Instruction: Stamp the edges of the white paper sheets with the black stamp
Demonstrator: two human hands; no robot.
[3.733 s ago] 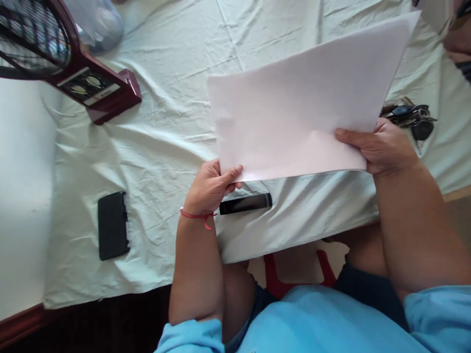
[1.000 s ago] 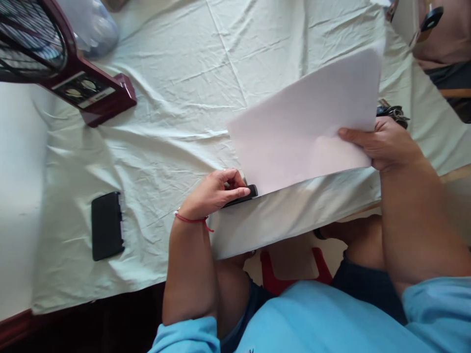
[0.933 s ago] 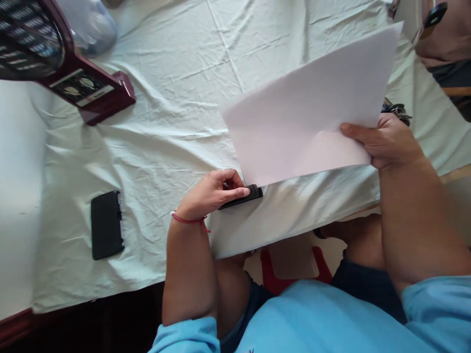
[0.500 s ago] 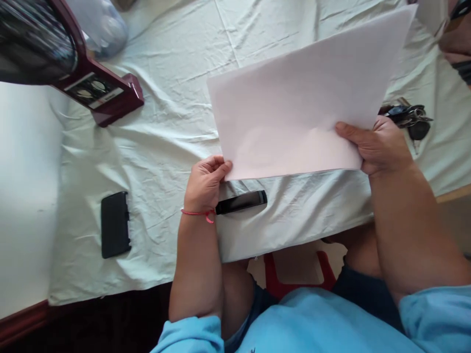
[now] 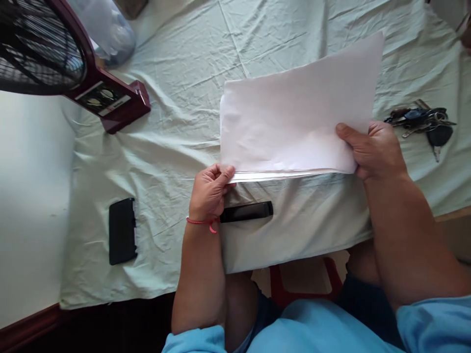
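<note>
Several white paper sheets [image 5: 294, 122] are held as a loose stack above the cloth, their near edges slightly fanned and the far right corner raised. My left hand [image 5: 211, 191], with a red string at the wrist, is closed on the near left corner, thumb on top. Around the right side my right hand [image 5: 379, 149] is closed, its thumb pressing the upper face and its other fingers hidden underneath. Just below the stack lies a black, narrow object [image 5: 248, 212] that looks like a stapler, partly covered by my left wrist.
A pale green cloth [image 5: 176, 127] covers the table. On it are a black phone case [image 5: 122, 231] at left, a bunch of keys [image 5: 423, 120] at right, and a dark red electric fan [image 5: 114, 100] with a clear plastic container [image 5: 117, 39] behind it.
The paper's far edge has come lower and nearer, and its left edges now show several layers fanned apart. Both hands keep their hold. The whole view has shifted slightly.
</note>
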